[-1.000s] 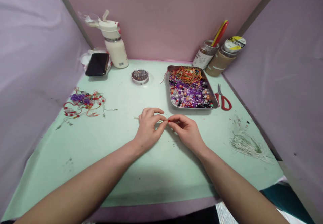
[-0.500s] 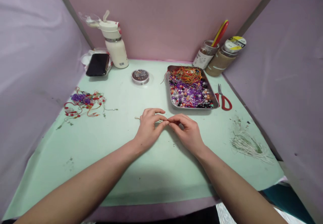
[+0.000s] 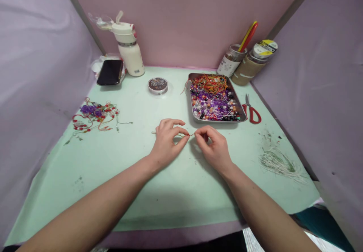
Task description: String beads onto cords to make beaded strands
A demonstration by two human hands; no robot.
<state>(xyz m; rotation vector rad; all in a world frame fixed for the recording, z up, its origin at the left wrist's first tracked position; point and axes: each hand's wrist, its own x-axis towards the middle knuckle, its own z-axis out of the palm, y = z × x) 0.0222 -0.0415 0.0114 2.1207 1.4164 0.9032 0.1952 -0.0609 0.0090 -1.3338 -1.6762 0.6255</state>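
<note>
My left hand [image 3: 167, 140] and my right hand [image 3: 213, 146] meet at the middle of the pale green table [image 3: 136, 191]. Both pinch a thin red cord [image 3: 191, 134] stretched between their fingertips. A pale bit of the cord sticks out left of my left hand. Behind my right hand stands a metal tray [image 3: 240, 110] full of mixed beads and a tangle of orange and red cords.
Finished bead strings [image 3: 95, 115] lie at the left. At the back stand a white bottle [image 3: 129, 49], a black phone [image 3: 110, 72] and a round spool tin [image 3: 157, 85]. Red scissors [image 3: 252, 111], two jars [image 3: 244, 64] and white thread scraps [image 3: 279, 163] sit at the right.
My right hand has drawn slightly to the right, so a short stretch of red cord now shows between the two hands. The red bead seen at the fingertips earlier is out of sight.
</note>
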